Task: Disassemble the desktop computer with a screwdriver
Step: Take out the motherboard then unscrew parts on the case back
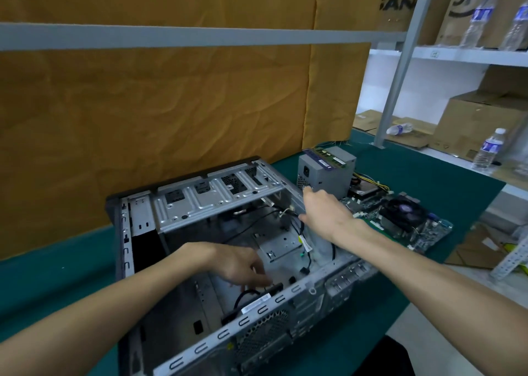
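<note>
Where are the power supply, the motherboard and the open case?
power supply (328,173): head view, grey side panel facing the camera.
motherboard (428,234): head view, board surface right of the black fan.
case (217,198): head view, metal drive cage along the far top edge.

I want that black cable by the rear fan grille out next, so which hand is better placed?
Probably the left hand: its fingers are already down at the black cable inside the case. The right hand rests up at the far edge.
</note>
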The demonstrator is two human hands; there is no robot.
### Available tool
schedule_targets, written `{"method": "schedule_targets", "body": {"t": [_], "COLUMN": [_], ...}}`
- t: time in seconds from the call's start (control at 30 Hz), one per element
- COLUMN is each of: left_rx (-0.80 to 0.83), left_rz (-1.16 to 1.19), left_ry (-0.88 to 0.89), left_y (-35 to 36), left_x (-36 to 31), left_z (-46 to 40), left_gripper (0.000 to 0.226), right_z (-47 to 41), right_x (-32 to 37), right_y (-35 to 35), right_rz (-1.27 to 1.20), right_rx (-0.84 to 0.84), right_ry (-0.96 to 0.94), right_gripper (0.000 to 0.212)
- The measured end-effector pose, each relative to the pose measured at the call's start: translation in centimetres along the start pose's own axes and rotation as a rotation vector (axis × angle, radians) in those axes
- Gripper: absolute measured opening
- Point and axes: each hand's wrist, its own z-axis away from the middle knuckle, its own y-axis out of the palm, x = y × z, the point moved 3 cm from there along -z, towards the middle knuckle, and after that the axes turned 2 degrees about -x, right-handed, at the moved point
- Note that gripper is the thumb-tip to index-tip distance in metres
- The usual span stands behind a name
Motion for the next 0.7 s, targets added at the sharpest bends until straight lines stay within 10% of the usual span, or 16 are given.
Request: {"method": "schedule_targets", "body": {"t": [0.5, 0.7], "left_rx": [-0.239, -0.398], "left_rz": [-0.138, 0.426], "left_ry": [0.064, 0.193], "left_y": [0.0, -1.5], "left_x": [0.4, -3.8], "left_z": [0.8, 1.6], "left_gripper": [0.024, 0.046], "right_z": [-1.8, -1.5], "right_x": [0.8, -1.5], "right_y": [0.7, 0.2], "right_rz": [-0.007, -0.373], "right_rx": [0.004, 0.138], "right_ry": [-0.055, 0.058], "right_gripper": [0.037, 0.062]}}
